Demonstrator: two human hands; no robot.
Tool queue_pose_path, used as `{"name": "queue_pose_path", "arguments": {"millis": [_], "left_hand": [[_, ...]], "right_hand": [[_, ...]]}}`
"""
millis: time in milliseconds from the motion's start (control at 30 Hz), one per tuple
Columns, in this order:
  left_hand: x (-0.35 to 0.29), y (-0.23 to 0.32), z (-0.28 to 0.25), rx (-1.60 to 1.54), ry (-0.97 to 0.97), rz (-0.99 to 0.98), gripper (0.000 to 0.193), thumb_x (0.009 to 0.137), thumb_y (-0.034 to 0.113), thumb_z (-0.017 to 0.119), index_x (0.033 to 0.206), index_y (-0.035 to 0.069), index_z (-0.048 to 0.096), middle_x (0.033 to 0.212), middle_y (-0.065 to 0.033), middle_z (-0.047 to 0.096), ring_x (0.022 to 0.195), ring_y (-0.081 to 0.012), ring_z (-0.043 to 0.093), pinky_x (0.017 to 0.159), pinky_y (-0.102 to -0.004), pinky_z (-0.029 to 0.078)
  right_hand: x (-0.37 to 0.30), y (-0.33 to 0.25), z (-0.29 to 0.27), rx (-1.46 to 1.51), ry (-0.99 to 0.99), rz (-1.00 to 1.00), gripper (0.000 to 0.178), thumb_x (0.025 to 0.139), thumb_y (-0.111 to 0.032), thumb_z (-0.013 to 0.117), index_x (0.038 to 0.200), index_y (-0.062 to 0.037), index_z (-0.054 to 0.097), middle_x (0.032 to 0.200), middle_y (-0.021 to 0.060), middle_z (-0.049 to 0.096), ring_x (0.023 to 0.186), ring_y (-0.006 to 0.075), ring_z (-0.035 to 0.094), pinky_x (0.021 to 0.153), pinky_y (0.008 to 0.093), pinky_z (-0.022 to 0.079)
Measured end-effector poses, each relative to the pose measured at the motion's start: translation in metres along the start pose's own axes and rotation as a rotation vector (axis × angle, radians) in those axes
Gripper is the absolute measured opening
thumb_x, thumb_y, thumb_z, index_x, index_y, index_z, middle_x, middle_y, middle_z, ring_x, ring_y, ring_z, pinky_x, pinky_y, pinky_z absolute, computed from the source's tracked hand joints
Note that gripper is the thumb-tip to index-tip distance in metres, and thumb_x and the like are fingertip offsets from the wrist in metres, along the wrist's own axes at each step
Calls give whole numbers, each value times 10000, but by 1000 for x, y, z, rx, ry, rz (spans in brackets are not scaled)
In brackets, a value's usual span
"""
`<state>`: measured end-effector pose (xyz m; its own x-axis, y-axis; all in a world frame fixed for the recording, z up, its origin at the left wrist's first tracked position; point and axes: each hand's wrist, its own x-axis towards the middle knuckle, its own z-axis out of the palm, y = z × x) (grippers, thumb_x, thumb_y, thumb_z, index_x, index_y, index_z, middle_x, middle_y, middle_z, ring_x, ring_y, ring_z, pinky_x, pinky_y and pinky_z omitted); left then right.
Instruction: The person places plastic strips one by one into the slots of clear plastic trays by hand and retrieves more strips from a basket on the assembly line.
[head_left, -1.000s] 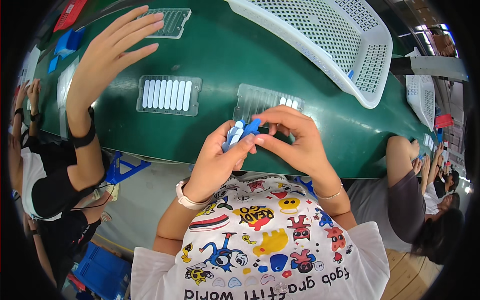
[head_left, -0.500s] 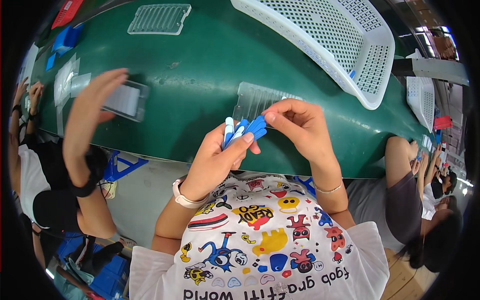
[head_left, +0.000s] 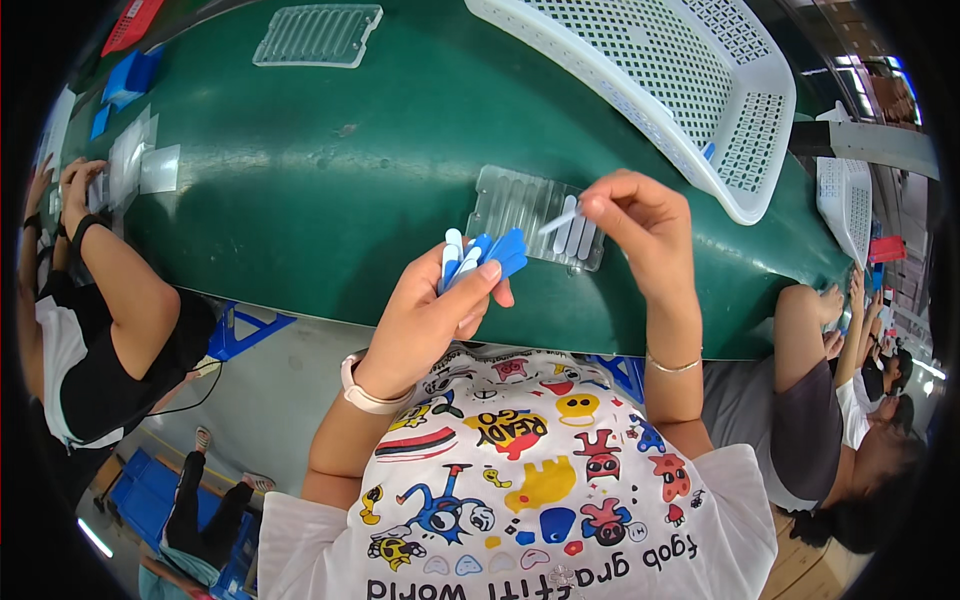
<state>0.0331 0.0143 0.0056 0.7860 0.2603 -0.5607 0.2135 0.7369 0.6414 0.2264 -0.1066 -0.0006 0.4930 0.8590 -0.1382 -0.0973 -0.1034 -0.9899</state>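
Observation:
My left hand [head_left: 415, 315] is closed around a bunch of flat, round-ended blue-and-white strips [head_left: 508, 255], which fan out past the thumb and fingers. To the right, my right hand [head_left: 645, 225] pinches one slim white strip [head_left: 558, 222] by its end, tilted over a clear slotted plastic tray [head_left: 507, 200]. White strips [head_left: 572, 236] lie in slots at the tray's right side, while the slots at its left show bare plastic. My right fingers hide the tray's upper right corner.
Beyond the tray stands a large white perforated basket [head_left: 740, 195]. Another clear slotted tray [head_left: 318, 38] lies at the far left of the green table [head_left: 330, 190]. Clear plastic sheets [head_left: 160, 168] are near a co-worker's hand [head_left: 80, 185] at the left. Another person sits close at my right.
My right hand has moved right from the bunch, now with a strip over the tray. At the left, the co-worker's arm has drawn back and the filled tray there has left its spot.

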Motion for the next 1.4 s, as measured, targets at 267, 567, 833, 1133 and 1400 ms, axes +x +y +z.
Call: {"name": "queue_pose_path", "arguments": {"millis": [267, 567, 833, 1133, 1400], "left_hand": [[2, 0, 0, 54, 37, 26, 171, 926, 189, 544, 904, 23, 511, 747, -21, 562, 513, -18, 351, 446, -192, 276], [2, 0, -3, 35, 22, 19, 145, 927, 158, 538, 944, 20, 496, 807, -71, 569, 534, -25, 357, 449, -194, 268], [0, 2, -4, -51, 7, 0, 188, 916, 204, 564, 944, 25, 513, 766, -52, 576, 511, -23, 358, 437, -192, 263], [-2, 5, -13, -204, -8, -106, 191, 898, 208, 575, 932, 27, 526, 774, -61, 576, 516, -16, 357, 439, -186, 253], [-2, 6, -10, -78, 21, 29, 176, 909, 190, 560, 930, 20, 518, 769, -63, 577, 515, -16, 355, 441, -185, 258]], "right_hand": [[10, 3, 6, -736, 149, -200, 166, 691, -137, 768, 823, -57, 708, 944, 40, 555, 799, 162, 474, 680, 289, 427], [13, 5, 10, -923, 248, -362, 347, 661, -148, 795, 983, -92, 680, 998, 59, 547, 825, 210, 485, 692, 314, 437], [8, 0, 26, -651, -145, -747, 260, 681, -80, 738, 936, -64, 688, 807, 25, 616, 683, 177, 553, 607, 293, 436], [1, 1, 29, -884, -106, -1052, 201, 630, -77, 723, 821, -89, 660, 915, 16, 606, 759, 165, 546, 613, 285, 430], [8, -11, 7, -243, 13, -102, 64, 774, 32, 595, 829, -1, 597, 788, 19, 613, 649, 61, 535, 549, 210, 407]]}}
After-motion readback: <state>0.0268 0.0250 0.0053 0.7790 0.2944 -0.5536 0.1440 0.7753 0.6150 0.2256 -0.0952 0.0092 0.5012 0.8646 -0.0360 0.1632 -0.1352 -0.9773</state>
